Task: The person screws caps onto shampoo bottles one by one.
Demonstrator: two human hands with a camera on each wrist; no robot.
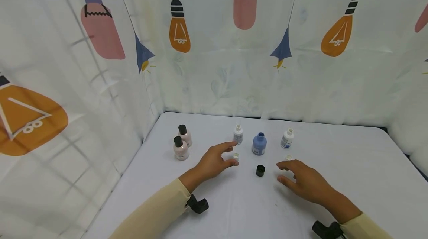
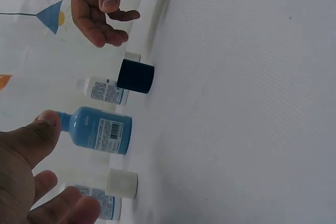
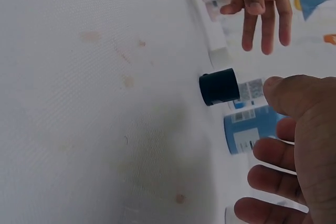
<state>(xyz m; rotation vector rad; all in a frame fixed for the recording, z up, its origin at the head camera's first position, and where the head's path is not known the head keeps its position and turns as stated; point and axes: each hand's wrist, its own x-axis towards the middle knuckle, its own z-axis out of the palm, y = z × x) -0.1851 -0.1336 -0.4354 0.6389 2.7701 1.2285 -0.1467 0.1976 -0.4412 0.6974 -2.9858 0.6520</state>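
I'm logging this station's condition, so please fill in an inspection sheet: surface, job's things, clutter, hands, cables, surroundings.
Surface: white table, brownish marks in the right wrist view.
Job's things: blue bottle, left white bottle and right white bottle upright, uncapped; black cap, left white cap and right white cap on the table.
Clutter: front pale bottle and rear pale bottle, dark-capped, standing at the left.
Hands: left hand and right hand each near a white cap; neither holds anything.
Cables: nothing seen.
Surroundings: lamp-printed curtain behind and left of the table.
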